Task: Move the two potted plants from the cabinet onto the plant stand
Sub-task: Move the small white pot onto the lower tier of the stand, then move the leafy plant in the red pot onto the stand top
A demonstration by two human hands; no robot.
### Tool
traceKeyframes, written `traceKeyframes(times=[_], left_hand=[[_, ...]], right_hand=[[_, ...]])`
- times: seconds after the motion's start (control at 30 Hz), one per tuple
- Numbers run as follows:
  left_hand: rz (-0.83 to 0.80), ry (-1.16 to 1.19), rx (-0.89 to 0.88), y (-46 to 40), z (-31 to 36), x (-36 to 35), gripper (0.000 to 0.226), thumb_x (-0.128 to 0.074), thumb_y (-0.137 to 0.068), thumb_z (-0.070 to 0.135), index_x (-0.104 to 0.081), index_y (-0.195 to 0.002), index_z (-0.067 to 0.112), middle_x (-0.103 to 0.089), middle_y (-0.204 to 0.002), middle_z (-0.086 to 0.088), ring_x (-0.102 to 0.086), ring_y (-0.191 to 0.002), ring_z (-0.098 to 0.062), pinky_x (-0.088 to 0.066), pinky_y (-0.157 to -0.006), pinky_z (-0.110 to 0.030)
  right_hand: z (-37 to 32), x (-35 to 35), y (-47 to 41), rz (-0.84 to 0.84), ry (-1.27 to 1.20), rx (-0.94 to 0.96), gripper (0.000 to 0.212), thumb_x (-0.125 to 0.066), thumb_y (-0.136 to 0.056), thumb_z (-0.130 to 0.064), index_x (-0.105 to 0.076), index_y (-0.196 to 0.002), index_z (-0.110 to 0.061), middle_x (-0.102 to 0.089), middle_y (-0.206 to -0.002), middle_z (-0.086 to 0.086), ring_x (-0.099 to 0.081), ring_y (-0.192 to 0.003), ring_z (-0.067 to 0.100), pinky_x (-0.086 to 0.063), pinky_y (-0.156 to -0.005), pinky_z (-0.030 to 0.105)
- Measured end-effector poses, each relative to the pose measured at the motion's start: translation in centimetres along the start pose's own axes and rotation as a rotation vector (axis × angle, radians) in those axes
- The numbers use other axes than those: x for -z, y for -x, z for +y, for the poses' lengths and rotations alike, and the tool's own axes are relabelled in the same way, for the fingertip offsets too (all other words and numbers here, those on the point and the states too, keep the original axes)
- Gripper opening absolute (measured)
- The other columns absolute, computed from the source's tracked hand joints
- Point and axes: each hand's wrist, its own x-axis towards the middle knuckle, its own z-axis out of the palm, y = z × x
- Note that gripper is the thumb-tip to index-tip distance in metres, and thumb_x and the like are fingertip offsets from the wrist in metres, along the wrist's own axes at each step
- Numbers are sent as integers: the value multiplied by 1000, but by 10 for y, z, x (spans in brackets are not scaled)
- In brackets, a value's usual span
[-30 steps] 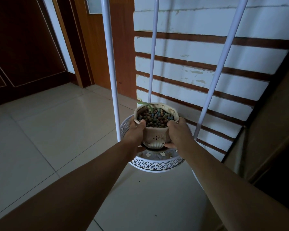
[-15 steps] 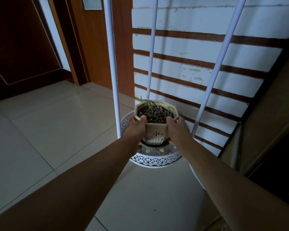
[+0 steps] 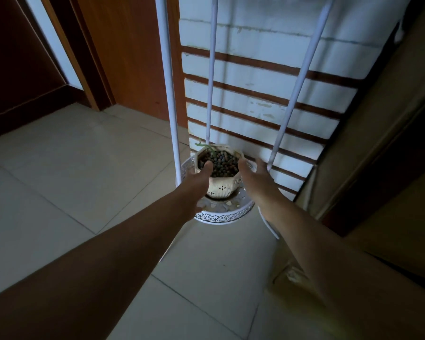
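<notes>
At frame centre, the cream ceramic pot (image 3: pixel 221 185) of clay pebbles (image 3: pixel 219 163) sits on the white plant stand's lace-edged round tray (image 3: pixel 222 217). The left hand (image 3: pixel 197 181) touches its rim, fingers loose; the right hand (image 3: pixel 254 176) is spread, just beside it.

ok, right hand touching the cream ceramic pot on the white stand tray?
Apart. Head view: the right hand is open beside the cream ceramic pot, with the tray showing in a gap between them.
</notes>
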Motion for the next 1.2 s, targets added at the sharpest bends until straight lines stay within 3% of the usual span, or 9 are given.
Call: traceKeyframes(times=[0.13, 0.3, 0.53, 0.67, 0.77, 0.8, 0.93, 1.1, 1.2], left_hand=[[-36, -68, 22, 57, 33, 11, 74, -52, -87, 50, -23, -149, 21, -31, -155, -7, -34, -139, -29, -31, -105, -45], [-44, -144, 46, 134, 80, 25, 79, -55, -86, 49, -21, -150, 18, -36, -152, -8, -44, -127, -26, -34, -89, -36], [-125, -188, 75, 249, 148, 53, 80, -61, -84, 46, -23, -149, 18, -35, -153, -8, -40, -132, -27, -36, -94, -41], [-160, -217, 32, 308, 190, 67, 75, -64, -83, 42, -31, -146, 18, -45, -144, -6, -47, -110, -19, -38, -85, -33], [-173, -237, -20, 345, 222, 72, 63, -63, -84, 39, -41, -138, 15, -59, -115, -3, -61, -82, -4, -44, -58, -21], [-182, -242, -38, 356, 234, 72, 60, -63, -85, 39, -44, -135, 13, -61, -110, -2, -63, -79, -1, -46, -58, -20], [-208, -269, -61, 392, 277, 66, 75, -63, -82, 46, -34, -145, 17, -46, -145, -3, -47, -129, -22, -36, -90, -37], [-210, -265, -114, 435, 317, 50, 75, -65, -81, 46, -34, -145, 19, -47, -145, -7, -46, -129, -25, -35, -87, -35], [-217, -281, -160, 458, 336, 43, 79, -66, -80, 45, -32, -146, 18, -45, -146, -10, -45, -130, -27, -37, -92, -37]], right_hand=[[-41, 21, 41, -9, -25, -61, 68, -39, -89, -52, -17, -146, -22, -30, -152, 11, -35, -135, 30, -33, -108, 49], [-102, 54, 105, 2, -16, -79, 67, -45, -88, -51, -21, -145, -24, -32, -151, 12, -37, -134, 30, -35, -105, 42], [-190, 104, 205, 45, 14, -133, 64, -48, -88, -49, -25, -144, -26, -29, -152, 8, -32, -137, 26, -32, -109, 43], [-240, 128, 254, 68, -33, -146, 64, -50, -87, -47, -28, -143, -25, -37, -148, 8, -42, -127, 21, -34, -94, 32], [-277, 144, 280, 69, -57, -114, 66, -52, -86, -46, -26, -144, -26, -33, -151, 8, -36, -134, 24, -32, -104, 35], [-289, 151, 287, 74, -59, -101, 66, -52, -86, -46, -26, -143, -27, -34, -150, 8, -37, -134, 24, -33, -105, 36], [-330, 181, 308, 107, -93, -46, 68, -55, -85, -45, -26, -143, -26, -35, -150, 6, -37, -134, 22, -32, -108, 36], [-362, 224, 336, 143, -131, -25, 76, -60, -81, -46, -23, -145, -26, -26, -154, 3, -31, -137, 21, -29, -102, 30], [-380, 247, 355, 167, -136, -17, 80, -62, -79, -47, -21, -145, -29, -23, -155, 5, -29, -139, 22, -30, -108, 36]])
